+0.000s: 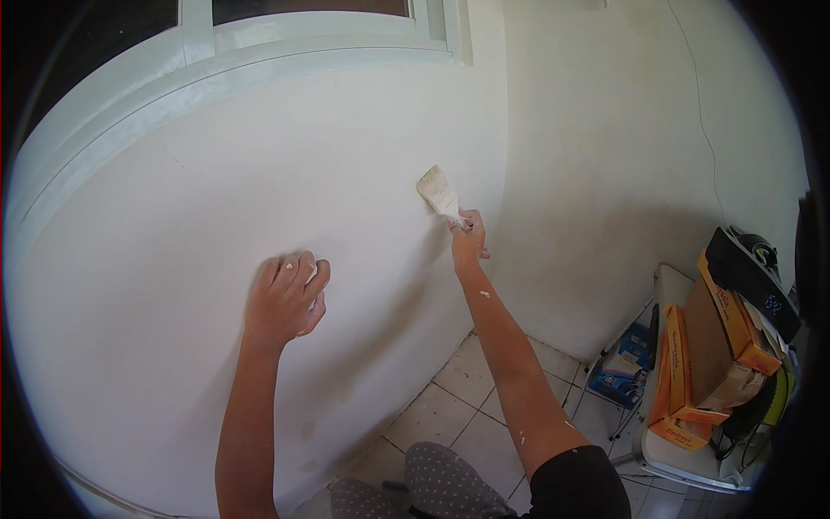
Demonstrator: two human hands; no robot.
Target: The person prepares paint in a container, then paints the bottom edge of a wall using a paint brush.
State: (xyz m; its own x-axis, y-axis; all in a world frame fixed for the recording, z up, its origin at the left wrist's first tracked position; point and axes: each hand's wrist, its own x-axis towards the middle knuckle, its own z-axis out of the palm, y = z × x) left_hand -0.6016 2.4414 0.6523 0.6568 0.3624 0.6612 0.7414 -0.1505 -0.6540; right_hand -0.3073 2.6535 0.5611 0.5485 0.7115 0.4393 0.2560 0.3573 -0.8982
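Right hand (469, 235): paintbrush (439, 192) is gripped by fingers (471, 216).
Left hand (288, 296): fingers curled; whether anything is held cannot be told.

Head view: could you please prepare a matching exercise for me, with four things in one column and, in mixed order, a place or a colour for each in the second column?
Column one
1. Brush
2. Trousers
3. Blue box
4. Window frame

Column two
A. Low down, just left of the orange boxes
B. Grey with pale dots
C. At the upper left of the picture
D. Held in the right hand

Right pairs: 1-D, 2-B, 3-A, 4-C
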